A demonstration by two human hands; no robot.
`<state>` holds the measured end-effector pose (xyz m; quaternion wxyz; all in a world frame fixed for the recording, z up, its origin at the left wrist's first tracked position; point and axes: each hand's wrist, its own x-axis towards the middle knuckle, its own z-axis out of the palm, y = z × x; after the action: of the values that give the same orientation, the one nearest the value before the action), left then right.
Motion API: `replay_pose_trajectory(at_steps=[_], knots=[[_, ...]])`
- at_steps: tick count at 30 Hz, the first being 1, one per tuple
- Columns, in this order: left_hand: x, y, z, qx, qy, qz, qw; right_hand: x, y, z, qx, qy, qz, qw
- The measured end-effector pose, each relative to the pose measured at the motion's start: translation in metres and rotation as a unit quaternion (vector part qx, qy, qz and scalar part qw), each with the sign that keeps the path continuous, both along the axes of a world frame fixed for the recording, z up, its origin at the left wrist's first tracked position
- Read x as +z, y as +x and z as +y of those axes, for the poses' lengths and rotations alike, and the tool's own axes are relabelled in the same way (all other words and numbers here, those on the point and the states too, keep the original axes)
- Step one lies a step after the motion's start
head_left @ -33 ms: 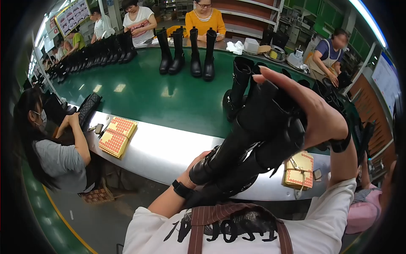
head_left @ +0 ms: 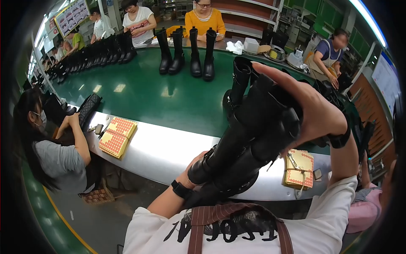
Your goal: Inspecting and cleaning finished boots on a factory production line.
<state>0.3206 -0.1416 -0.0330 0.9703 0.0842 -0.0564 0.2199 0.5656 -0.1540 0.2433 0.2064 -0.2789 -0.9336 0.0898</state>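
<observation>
I hold a pair of tall black boots (head_left: pixel 253 139) tilted in front of my chest, shafts pointing up and away. My left hand (head_left: pixel 192 169) grips their lower end near the soles, and a black band sits on that wrist. My right hand (head_left: pixel 313 114) wraps over the tops of the shafts, thumb stretched out across them. Just behind the held pair, another black boot (head_left: pixel 237 82) stands on the green conveyor belt (head_left: pixel 169 97).
A steel ledge (head_left: pixel 169 152) edges the belt, bearing red-dotted yellow boxes at the left (head_left: pixel 117 136) and right (head_left: pixel 298 169). Several black boots (head_left: pixel 186 53) stand across the belt, more in a row far left (head_left: pixel 97 53). A seated person (head_left: pixel 55 152) works at my left; others stand opposite.
</observation>
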Motion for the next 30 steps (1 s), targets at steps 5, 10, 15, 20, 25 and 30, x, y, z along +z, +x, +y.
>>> replay_pose_trajectory(at_steps=[5,10,15,20,25,30], knots=[[0.021,-0.019,0.014,0.023,0.045,-0.045,0.998,0.01,-0.012,0.029,-0.09,-0.124,0.087,0.984],[0.032,-0.036,0.04,0.07,0.097,-0.021,0.993,0.046,0.011,0.063,-0.223,0.003,0.23,0.947],[0.021,-0.042,0.078,0.156,0.136,0.121,0.971,0.082,0.041,0.109,-0.217,0.054,0.459,0.86],[-0.012,-0.047,0.101,0.217,0.049,0.157,0.962,0.088,0.091,0.188,-0.433,0.183,0.34,0.814],[-0.048,-0.052,0.119,0.232,-0.026,0.181,0.955,0.02,0.157,0.322,-0.603,0.248,0.07,0.755],[-0.069,-0.051,0.127,0.249,-0.065,0.238,0.937,-0.101,0.184,0.424,-0.689,0.141,0.062,0.709]])
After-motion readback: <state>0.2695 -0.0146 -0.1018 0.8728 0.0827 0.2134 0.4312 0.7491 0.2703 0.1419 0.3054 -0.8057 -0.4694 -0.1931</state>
